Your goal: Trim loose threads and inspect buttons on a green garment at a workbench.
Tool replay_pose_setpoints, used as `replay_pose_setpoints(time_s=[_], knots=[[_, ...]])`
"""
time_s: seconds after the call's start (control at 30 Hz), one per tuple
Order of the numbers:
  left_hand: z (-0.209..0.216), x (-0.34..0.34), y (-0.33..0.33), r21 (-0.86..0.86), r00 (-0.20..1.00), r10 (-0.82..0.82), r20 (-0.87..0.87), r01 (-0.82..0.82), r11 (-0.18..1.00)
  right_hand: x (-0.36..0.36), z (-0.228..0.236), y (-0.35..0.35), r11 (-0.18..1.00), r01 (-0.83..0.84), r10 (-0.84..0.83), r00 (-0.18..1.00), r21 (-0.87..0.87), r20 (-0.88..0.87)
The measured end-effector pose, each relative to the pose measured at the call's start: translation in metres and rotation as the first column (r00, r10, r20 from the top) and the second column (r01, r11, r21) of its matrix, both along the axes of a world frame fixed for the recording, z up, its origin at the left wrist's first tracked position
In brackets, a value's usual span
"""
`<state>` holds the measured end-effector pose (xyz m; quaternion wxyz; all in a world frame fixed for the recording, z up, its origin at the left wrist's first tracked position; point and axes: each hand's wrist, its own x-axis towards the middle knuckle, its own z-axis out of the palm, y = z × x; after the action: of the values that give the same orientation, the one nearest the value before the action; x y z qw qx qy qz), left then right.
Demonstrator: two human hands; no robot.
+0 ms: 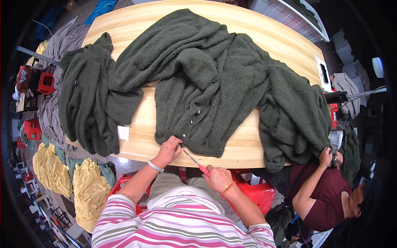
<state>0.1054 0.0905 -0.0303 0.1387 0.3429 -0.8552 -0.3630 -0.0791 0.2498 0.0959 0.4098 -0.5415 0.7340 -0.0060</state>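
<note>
At the table edge [136, 155], left hand [168, 151] pinches green cardigan [206, 95]; right hand [218, 178] grips snips [196, 163].

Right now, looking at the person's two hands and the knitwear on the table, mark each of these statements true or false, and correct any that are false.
1. The left hand pinches the lower edge of the dark green cardigan. True.
2. The right hand holds a red-handled cutting tool. True.
3. The tool's metal tip points away from the cardigan. False: it points toward the hem by the left hand.
4. The cardigan lies on a glass table. False: the wooden table is light-coloured.
5. Yellow garments lie on the floor to the person's left. True.
6. The person beside the table wears a striped top. False: that person's top is plain maroon.
</note>
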Motion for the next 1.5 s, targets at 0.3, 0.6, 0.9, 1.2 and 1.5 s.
replay_pose_setpoints(time_s=[0.3, 0.6, 0.9, 1.2, 1.5], knots=[[0.018, -0.021, -0.016, -0.006, 0.992, 0.12, 0.047, -0.12, 0.993, -0.014, 0.001, -0.002, 0.994, 0.107, -0.108, 0.994, -0.02, -0.013], [0.003, -0.038, -0.034, 0.051, 1.0, -0.018, -0.019, 0.019, 0.999, -0.015, 0.004, -0.013, 0.995, 0.103, -0.103, 0.995, 0.001, -0.003], [0.043, -0.092, -0.042, -0.252, 0.996, 0.037, 0.084, -0.015, 0.968, -0.03, 0.001, -0.016, 0.968, 0.245, -0.247, 0.969, -0.052, -0.035], [0.008, -0.085, -0.071, 0.237, 0.997, 0.041, -0.069, -0.024, 0.971, -0.034, 0.0, -0.021, 0.972, 0.231, -0.23, 0.973, -0.046, 0.007], [0.007, -0.128, -0.084, -0.315, 0.995, -0.06, 0.077, 0.081, 0.946, -0.044, 0.003, -0.031, 0.933, 0.353, -0.355, 0.935, -0.072, -0.02]])
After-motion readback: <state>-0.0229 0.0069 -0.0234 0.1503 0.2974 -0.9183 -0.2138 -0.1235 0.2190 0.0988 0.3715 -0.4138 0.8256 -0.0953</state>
